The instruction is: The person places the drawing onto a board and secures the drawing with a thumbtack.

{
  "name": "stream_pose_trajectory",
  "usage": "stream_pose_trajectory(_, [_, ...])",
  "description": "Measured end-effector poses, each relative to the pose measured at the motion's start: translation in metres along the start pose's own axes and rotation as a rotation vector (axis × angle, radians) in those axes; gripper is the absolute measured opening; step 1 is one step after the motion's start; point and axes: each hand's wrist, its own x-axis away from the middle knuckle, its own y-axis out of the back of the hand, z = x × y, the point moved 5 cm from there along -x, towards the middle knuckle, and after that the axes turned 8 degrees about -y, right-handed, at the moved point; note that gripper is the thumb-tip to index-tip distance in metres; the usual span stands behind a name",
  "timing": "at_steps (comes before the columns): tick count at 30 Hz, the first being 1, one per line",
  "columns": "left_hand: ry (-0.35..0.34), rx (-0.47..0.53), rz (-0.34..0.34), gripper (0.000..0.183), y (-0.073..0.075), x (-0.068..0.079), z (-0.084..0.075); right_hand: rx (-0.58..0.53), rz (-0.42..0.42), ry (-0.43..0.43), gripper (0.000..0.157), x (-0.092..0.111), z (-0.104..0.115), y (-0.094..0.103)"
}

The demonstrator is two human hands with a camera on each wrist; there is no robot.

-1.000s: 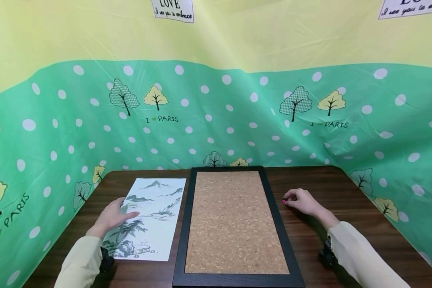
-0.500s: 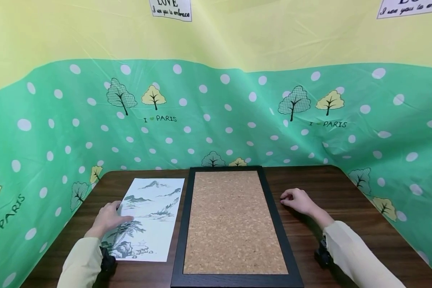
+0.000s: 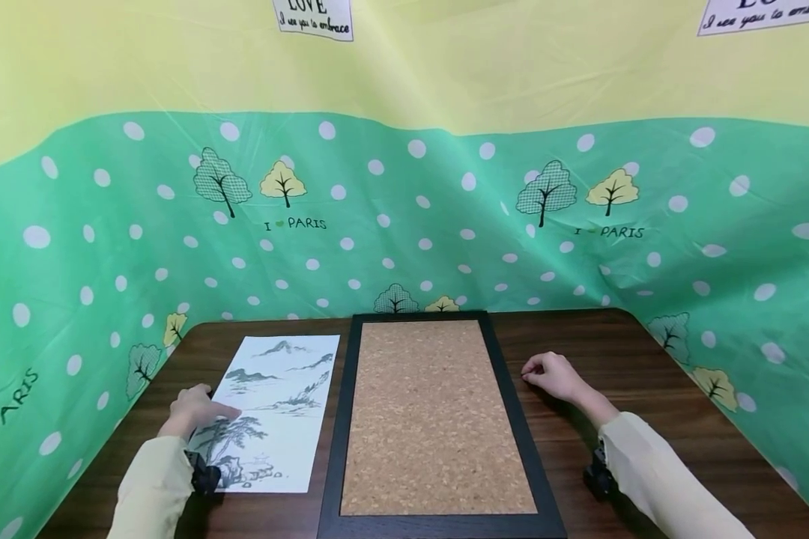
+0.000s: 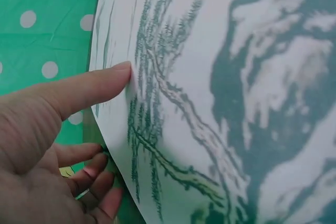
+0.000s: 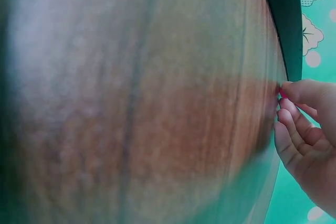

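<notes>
A white sheet of paper point(image 3: 300, 442) printted with a grey landscape lies flat on the left of the table. My left hand point(image 3: 192, 410) is at its left edge. In the left wrist view the thumb point(image 4: 97, 88) reaches straight over the paper, while the other fingers point(image 4: 89, 182) bend loosely beside and below the edge. My right hand point(image 3: 554, 376) is near the table surface, right of the corkboard. Its thumb and fingertip pinch a small pink push pin point(image 5: 284, 93), mostly hidden by the fingers.
A black-framed corkboard point(image 3: 434, 427) lies between the two hands, close to the paper's right side. Dark wood shows on the table point(image 3: 580, 479) around it. A green and yellow patterned cloth point(image 3: 377, 254) hangs behind the table and along both sides.
My left hand has drawn slightly left and down, so its thumb covers less of the paper. The right hand stays nearly in place; the pink pin has become hidden in the head view.
</notes>
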Motion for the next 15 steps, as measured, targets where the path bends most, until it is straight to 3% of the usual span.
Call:
stream_pose_trajectory(3, [0.034,0.026,0.015,0.091,0.001,0.001,0.004,0.000,0.003,0.008,0.007,0.000,0.000,-0.001])
stream_pose_trajectory(7, [0.091,0.146,0.009,0.084,0.001,0.003,0.009,0.001,0.002,0.014,0.007,0.000,0.001,0.000])
stream_pose_trajectory(10, [0.128,0.216,-0.020,0.070,0.001,0.005,0.013,0.000,0.006,0.014,0.007,0.001,0.002,0.000])
stream_pose_trajectory(15, [0.107,0.191,-0.046,0.037,0.005,0.004,0.021,0.002,0.021,0.010,0.007,0.003,0.005,0.001])
